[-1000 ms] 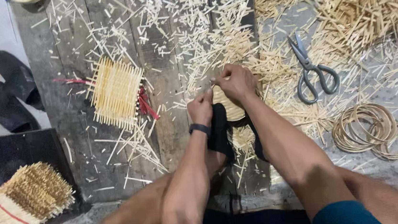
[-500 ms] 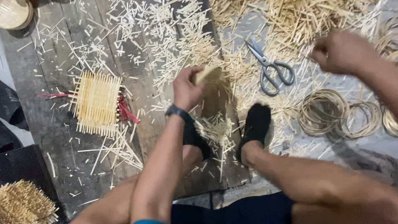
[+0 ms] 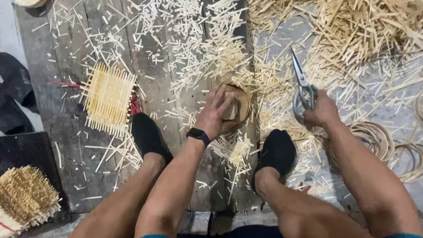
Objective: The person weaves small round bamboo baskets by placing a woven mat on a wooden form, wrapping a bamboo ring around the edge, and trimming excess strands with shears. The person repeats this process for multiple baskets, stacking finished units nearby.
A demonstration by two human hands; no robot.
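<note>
Basket (image 3: 236,106) cupped in left hand (image 3: 216,116) fingers | right hand (image 3: 320,112) closed round scissors (image 3: 303,88) handles | tip: brace basket steady, trim flush along rim

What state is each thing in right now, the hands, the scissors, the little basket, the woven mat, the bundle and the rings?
left hand: gripping the small round basket.
small round basket: resting on the boards, held from above.
right hand: closed around the scissors' handles.
scissors: blades nearly shut, pointing away.
square woven mat: lying flat, untouched.
bundle of sticks: tied with a red band, lying on its side.
bamboo rings: loose, overlapping on the floor.
</note>
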